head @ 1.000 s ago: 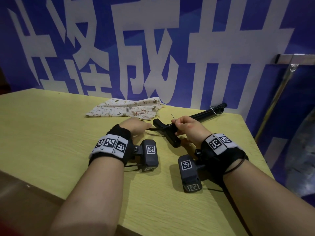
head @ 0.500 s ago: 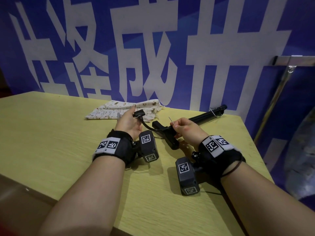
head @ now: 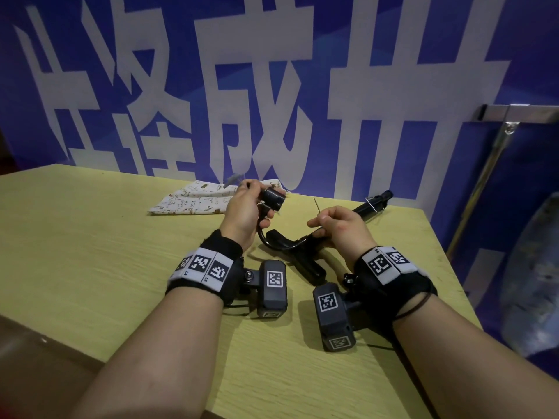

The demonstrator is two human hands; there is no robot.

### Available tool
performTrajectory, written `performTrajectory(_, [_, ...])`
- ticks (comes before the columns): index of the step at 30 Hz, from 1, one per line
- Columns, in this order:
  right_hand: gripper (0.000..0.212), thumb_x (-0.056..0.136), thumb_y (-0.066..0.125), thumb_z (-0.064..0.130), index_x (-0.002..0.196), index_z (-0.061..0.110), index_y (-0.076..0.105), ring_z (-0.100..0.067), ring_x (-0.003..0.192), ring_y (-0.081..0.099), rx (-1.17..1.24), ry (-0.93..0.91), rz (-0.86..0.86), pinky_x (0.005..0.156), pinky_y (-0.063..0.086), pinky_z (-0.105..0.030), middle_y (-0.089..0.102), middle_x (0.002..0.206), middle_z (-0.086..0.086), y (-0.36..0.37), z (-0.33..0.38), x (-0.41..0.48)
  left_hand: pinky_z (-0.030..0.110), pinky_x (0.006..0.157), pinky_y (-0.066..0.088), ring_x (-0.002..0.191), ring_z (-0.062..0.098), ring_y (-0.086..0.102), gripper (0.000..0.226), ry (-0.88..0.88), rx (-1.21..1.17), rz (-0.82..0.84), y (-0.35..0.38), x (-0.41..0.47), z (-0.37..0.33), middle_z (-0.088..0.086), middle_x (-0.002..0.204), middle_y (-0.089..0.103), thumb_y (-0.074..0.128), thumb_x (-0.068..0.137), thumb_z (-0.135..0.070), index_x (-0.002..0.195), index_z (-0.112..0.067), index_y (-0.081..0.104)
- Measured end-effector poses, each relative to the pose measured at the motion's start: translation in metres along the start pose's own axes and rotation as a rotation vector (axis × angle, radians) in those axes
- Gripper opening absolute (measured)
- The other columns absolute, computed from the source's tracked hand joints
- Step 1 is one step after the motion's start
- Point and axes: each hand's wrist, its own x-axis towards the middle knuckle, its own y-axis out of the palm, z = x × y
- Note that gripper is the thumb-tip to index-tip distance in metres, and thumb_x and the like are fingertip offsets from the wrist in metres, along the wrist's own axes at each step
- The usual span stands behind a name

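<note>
A black stick-like tool (head: 305, 261) with a long rod lies on the yellow table (head: 90, 252), its rod running to the far right. A black cord curves up from its handle to a small black cylinder (head: 272, 199). My left hand (head: 245, 213) holds that cylinder raised above the table, fingers curled round it. My right hand (head: 338, 228) pinches a thin needle (head: 316, 205) that points up, and rests over the tool's handle. Both wrists wear black bands with marker tags and black boxes.
A folded printed cloth (head: 193, 201) lies at the back of the table behind my left hand. A blue banner with large white characters stands along the far edge. A metal rail (head: 484, 189) slants down at the right, past the table's right edge.
My left hand has lifted the corded cylinder up off the table and toward the cloth. My right hand has stayed over the handle with the needle.
</note>
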Motion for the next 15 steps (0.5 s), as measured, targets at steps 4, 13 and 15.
performTrajectory(4, [0.016, 0.093, 0.051, 0.005, 0.083, 0.010, 0.060, -0.015, 0.069, 0.060, 0.039, -0.066, -0.070, 0.068, 0.049, -0.026, 0.066, 0.079, -0.004, -0.001, 0.003, -0.003, 0.019, 0.043, 0.034, 0.051, 0.011, 0.049, 0.048, 0.031, 0.128, 0.031, 0.003, -0.005, -0.003, 0.012, 0.091, 0.073, 0.019, 0.102, -0.056, 0.083, -0.022, 0.046])
performTrajectory(13, [0.007, 0.084, 0.063, 0.006, 0.078, 0.009, 0.066, -0.017, 0.075, 0.066, 0.061, -0.146, -0.171, 0.076, 0.054, -0.029, 0.068, 0.076, -0.004, 0.001, 0.013, -0.009, 0.043, 0.090, 0.045, 0.092, 0.025, 0.063, 0.047, 0.068, 0.126, 0.178, 0.004, -0.004, -0.002, 0.012, 0.082, 0.072, 0.022, 0.106, -0.042, 0.075, -0.018, 0.049])
performTrajectory(15, [0.005, 0.083, 0.065, 0.006, 0.078, 0.008, 0.067, -0.017, 0.075, 0.065, 0.038, -0.154, -0.182, 0.077, 0.054, -0.031, 0.067, 0.073, -0.003, 0.001, 0.016, -0.011, 0.045, 0.092, 0.044, 0.101, 0.029, 0.063, 0.044, 0.037, 0.100, 0.223, 0.003, -0.003, -0.001, 0.016, 0.092, 0.072, 0.026, 0.106, -0.038, 0.077, -0.017, 0.052])
